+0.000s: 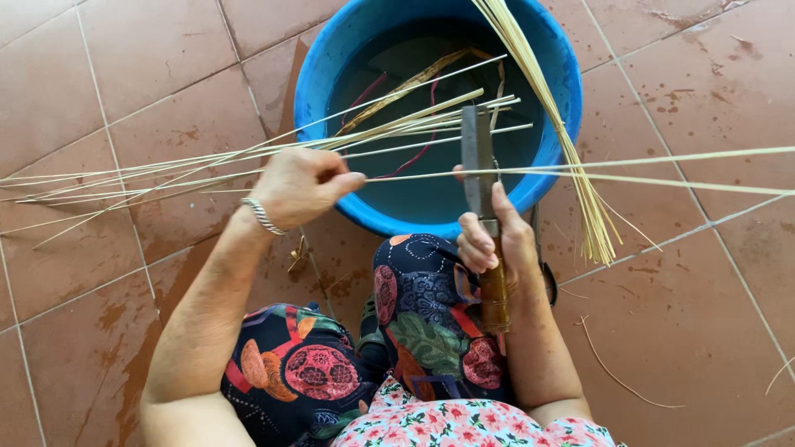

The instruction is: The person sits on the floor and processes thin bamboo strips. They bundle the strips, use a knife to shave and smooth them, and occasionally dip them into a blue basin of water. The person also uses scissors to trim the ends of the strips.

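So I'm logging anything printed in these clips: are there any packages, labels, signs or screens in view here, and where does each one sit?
None in view.
Round blue plastic tub: top centre on the tiled floor, unlabelled.
Thin pale cane strips: left hand pinches them over the tub.
Flat grey blade with brown wooden handle: gripped upright in the right hand, no markings seen.

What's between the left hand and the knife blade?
In the head view, one thin pale strip spans from the left hand to the knife blade, above the blue tub.
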